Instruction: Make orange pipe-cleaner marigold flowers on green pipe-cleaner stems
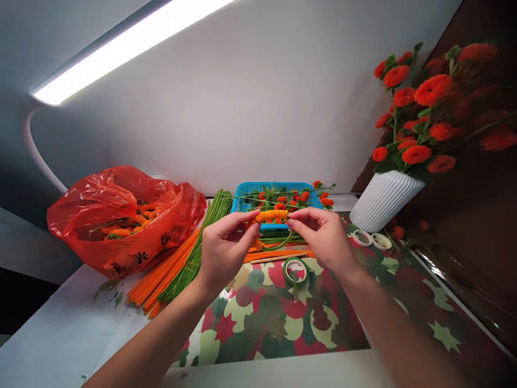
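Observation:
Between my two hands stretches a coiled orange pipe cleaner (272, 215), held level above the table. The fingertips of my left hand (230, 242) pinch its left end. At the other end, the thumb and fingers of my right hand (319, 231) are closed on it. A green pipe cleaner stem (283, 243) curves below the coil, with more orange near my left thumb. Just under my hands lies a roll of green tape (296, 272). Behind them sits a blue basket (278, 188) holding small orange flowers with green stems.
A red plastic bag (92, 215) with orange coiled pieces stands at the left. Beside it lie bundles of orange pipe cleaners (165, 275) and green pipe cleaners (202, 242). At right are a white vase (385, 199) of orange flowers and two white rolls (362, 237). A lamp (133, 48) hangs above.

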`<state>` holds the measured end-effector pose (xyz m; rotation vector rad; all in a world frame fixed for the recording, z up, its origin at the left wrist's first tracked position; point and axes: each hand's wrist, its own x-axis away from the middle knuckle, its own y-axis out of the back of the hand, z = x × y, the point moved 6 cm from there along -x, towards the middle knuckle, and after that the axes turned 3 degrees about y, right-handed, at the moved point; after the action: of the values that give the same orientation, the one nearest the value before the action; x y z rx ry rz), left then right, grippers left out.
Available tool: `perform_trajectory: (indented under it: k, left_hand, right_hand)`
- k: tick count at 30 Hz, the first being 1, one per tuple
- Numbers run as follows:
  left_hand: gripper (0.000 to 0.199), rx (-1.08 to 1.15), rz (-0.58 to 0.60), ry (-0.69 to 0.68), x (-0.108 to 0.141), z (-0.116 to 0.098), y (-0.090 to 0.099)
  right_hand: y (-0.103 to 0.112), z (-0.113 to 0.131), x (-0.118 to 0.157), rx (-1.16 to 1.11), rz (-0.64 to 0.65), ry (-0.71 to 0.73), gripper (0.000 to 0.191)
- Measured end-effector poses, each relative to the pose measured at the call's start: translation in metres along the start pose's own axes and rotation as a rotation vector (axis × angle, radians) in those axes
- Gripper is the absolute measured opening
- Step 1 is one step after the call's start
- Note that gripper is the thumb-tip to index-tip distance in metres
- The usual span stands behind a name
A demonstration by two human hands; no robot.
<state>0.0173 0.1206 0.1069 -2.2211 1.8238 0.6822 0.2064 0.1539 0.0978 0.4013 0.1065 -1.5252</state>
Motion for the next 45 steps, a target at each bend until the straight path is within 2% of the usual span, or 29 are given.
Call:
perform_trajectory:
  k: [2,5,14,18,23,30,34,39,45]
  left_hand:
    - [0.018,-0.052,0.038,-0.025,-0.001,-0.002,-0.001]
    - [0.016,-0.132,0.088,-0.059,-0.004,-0.005,-0.001]
    - [0.015,-0.195,0.190,-0.049,-0.006,0.000,-0.004]
    - [0.021,-0.160,0.162,-0.020,-0.004,-0.001,-0.004]
    - [0.019,-0.199,0.122,-0.109,-0.002,-0.005,-0.004]
    - [0.015,-0.231,0.194,-0.105,-0.005,-0.005,-0.005]
    - [0.012,-0.270,0.243,-0.111,-0.005,-0.004,-0.008]
    - [0.009,-0.334,0.266,-0.132,-0.005,-0.006,-0.010]
    - [0.009,-0.327,0.259,-0.162,-0.004,-0.008,-0.011]
  right_hand:
    - [0.003,0.003,0.000,0.095,-0.027,0.054,0.010]
    - [0.005,0.005,-0.002,0.177,0.002,0.115,0.010]
    - [0.006,0.003,-0.008,0.237,0.184,0.070,0.011]
    - [0.006,0.012,-0.004,0.326,0.153,0.108,0.010]
    - [0.002,0.020,0.002,0.344,0.187,0.151,0.012]
    - [0.005,0.017,0.000,0.342,0.199,0.131,0.011]
    - [0.009,0.018,-0.001,0.380,0.195,0.175,0.012]
    - [0.007,0.029,0.003,0.458,0.180,0.295,0.017]
    - [0.000,0.027,0.005,0.414,0.184,0.276,0.015]
